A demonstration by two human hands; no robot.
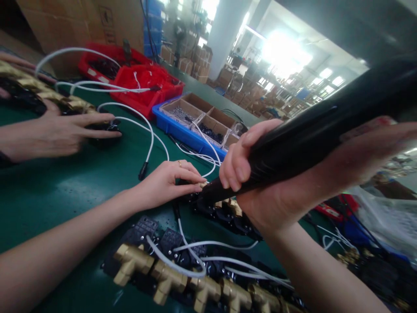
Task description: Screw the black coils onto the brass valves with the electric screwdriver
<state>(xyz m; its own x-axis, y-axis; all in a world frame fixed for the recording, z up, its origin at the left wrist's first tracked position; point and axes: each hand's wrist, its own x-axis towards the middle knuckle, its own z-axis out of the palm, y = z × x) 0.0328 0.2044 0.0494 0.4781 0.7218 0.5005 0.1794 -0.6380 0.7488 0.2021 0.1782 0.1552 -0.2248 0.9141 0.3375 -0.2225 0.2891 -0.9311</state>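
Observation:
My right hand (276, 191) is wrapped round a thick black cylindrical tool (312, 130), held at a slant. Its narrow tip meets a black assembly with brass fittings (228, 213) at mid-table. At that tip my left hand (172, 182) pinches a small part that its fingers mostly hide. Nearer to me lies another row of brass T-shaped fittings (202, 289) on black housings, with white cables (182, 269) looping over it. A white cable's black connector (143, 171) rests on the green table beyond my left forearm.
Another person's hand (61, 134) touches a brass and black assembly (65, 98) at the left. Behind are red bins (146, 100), a blue compartment tray (182, 132) of small parts and a cardboard box (78, 30). Clear plastic bags (381, 221) lie at the right.

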